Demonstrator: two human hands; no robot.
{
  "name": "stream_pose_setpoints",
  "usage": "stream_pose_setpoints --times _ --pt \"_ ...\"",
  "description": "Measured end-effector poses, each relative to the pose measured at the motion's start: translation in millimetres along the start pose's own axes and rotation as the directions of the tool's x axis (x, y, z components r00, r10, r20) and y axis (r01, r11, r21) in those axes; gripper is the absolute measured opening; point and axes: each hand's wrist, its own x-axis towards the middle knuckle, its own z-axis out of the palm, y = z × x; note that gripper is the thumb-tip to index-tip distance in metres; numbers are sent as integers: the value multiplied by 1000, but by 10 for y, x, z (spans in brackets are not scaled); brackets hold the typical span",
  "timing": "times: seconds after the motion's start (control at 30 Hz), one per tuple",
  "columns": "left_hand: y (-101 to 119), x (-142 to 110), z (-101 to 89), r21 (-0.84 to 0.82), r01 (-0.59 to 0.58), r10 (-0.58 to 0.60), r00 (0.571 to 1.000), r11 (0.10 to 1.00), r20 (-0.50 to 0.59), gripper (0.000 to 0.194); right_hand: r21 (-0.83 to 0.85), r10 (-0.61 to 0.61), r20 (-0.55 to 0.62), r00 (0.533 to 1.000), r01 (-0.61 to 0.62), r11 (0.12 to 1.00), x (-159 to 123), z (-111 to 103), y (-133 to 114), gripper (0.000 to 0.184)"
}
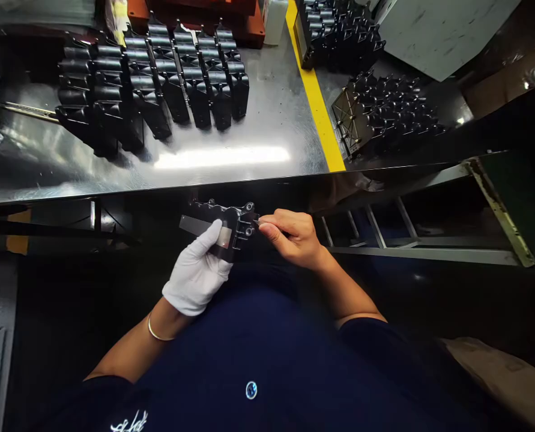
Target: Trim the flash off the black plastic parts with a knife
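Observation:
My left hand (199,273), in a white glove, grips a black moulded part (231,217) with screw bosses and ribs along its edge. Under the thumb runs a flat grey strip (194,225); whether it belongs to the part or lies against it I cannot tell. My right hand (294,234) is bare, its thumb and forefinger pinched together at the part's right end. A small thin dark tip shows at those fingertips, too small to name. Both hands are in front of the bench edge, above my lap.
Rows of similar black parts (186,72) stand on the metal bench (267,114). Right of a yellow tape line (319,114) are two more black stacks (339,30). A grey box (438,33) stands behind them. A metal frame (424,255) is under the bench.

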Motion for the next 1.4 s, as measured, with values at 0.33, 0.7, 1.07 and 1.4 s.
stream_pose_setpoints --times 0.33,0.7,1.07,1.4 --pt "-20 -14 27 56 -95 95 995 994 15 38 -13 -37 -167 985 35 999 -43 162 49 16" --pt "-70 -136 -146 193 -273 242 955 942 170 24 128 446 -269 854 -427 895 -91 129 322 40" --pt "-62 14 -149 400 -755 655 653 520 380 49 232 182 94 979 -199 952 -17 18 -187 27" --pt "-56 37 -246 534 -774 690 591 340 417 36 261 206 140 968 -237 936 -23 -4 -167 31"
